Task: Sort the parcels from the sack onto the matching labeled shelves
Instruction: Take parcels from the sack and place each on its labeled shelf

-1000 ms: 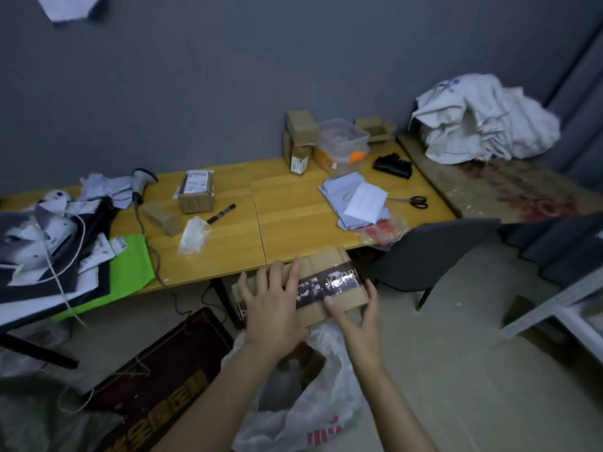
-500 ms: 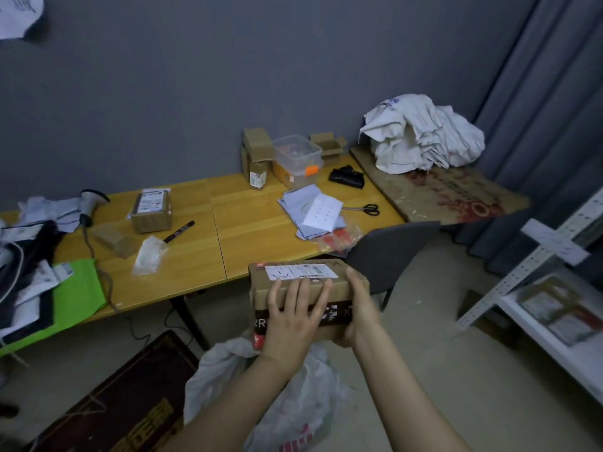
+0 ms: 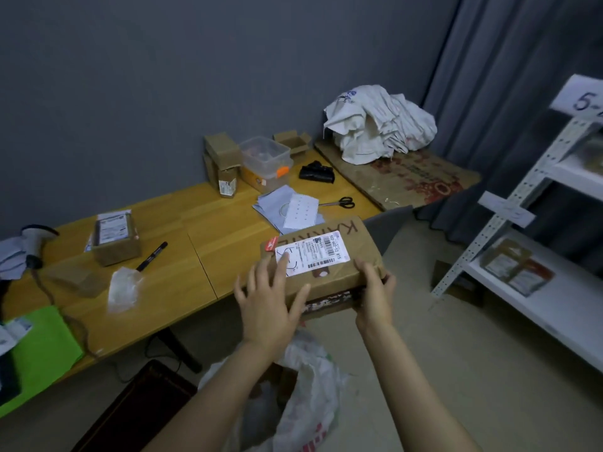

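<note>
I hold a brown cardboard parcel (image 3: 355, 256) at chest height over the near edge of the table, its white shipping label (image 3: 313, 254) facing up. My left hand (image 3: 267, 301) lies on the parcel's near left top with fingers spread and straight, one fingertip on the label. My right hand (image 3: 375, 295) grips its near right corner, fingers curled round the side. The white plastic sack (image 3: 310, 402) gapes open on the floor below my arms. A white shelf unit (image 3: 554, 308) stands at the right with a paper label (image 3: 584, 99) reading "5-" and flat parcels (image 3: 515, 269) on its lower board.
The wooden table (image 3: 195, 256) carries a small labelled box (image 3: 115, 238), a marker (image 3: 151, 256), scissors (image 3: 341, 202), papers and a plastic tub (image 3: 266, 158). A grey chair (image 3: 388, 226) stands behind the parcel. Crumpled white sacks (image 3: 378, 125) lie on a side board. A dark mat (image 3: 137, 412) covers the floor at left.
The parcel has come up out of the sack and turned so its label faces up. My left fingers have flattened on top. The view has swung right, showing the shelves.
</note>
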